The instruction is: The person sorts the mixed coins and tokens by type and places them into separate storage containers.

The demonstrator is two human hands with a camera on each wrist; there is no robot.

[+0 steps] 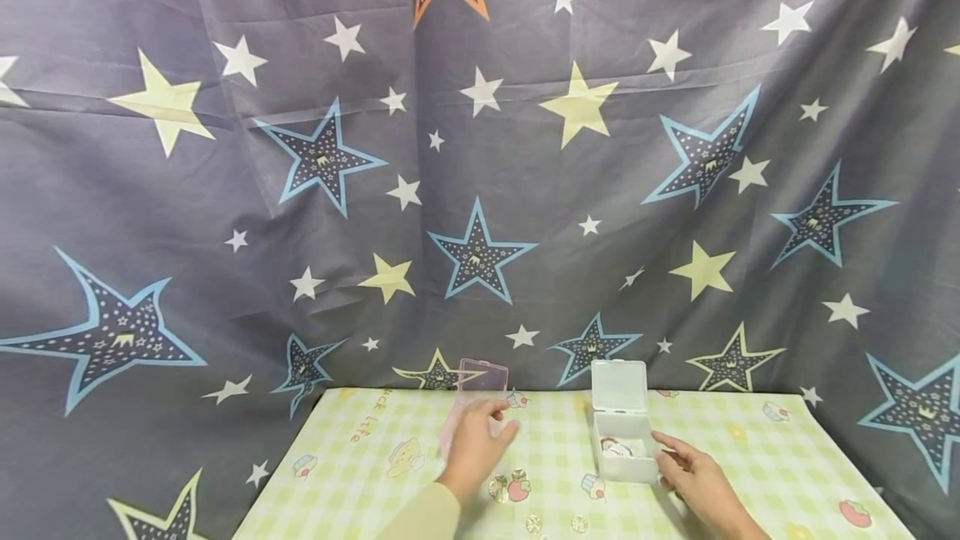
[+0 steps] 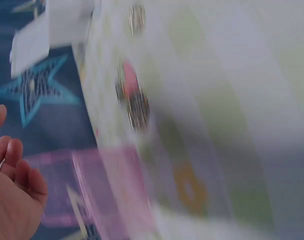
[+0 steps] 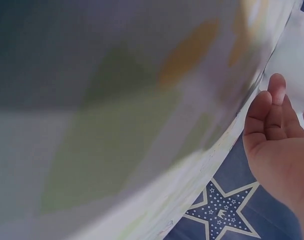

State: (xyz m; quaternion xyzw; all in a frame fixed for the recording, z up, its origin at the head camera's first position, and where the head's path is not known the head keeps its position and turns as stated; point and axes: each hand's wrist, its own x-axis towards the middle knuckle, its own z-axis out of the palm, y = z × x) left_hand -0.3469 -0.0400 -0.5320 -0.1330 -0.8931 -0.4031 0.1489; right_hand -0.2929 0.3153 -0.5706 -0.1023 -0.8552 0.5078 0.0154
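A small white box (image 1: 626, 469) stands on the table with its lid (image 1: 618, 386) raised at the back. Inside it lies a small dark-and-white item (image 1: 617, 447), its kind too small to make out. My right hand (image 1: 697, 482) is at the box's right side, fingertips right at its wall. Farther left, my left hand (image 1: 480, 444) is in front of a clear pink box (image 2: 117, 190) with an upright lid (image 1: 483, 375), hiding much of it in the head view. Its fingers are loosely bent, with nothing visible between them. Several shiny round coin-like pieces (image 1: 498, 487) lie nearer the front.
A green-and-white checked cloth (image 1: 750, 448) with printed cupcakes and strawberries covers the table. Behind its far edge hangs a dark curtain (image 1: 510, 148) patterned with stars. More round pieces (image 1: 580, 523) lie at the front edge of the head view.
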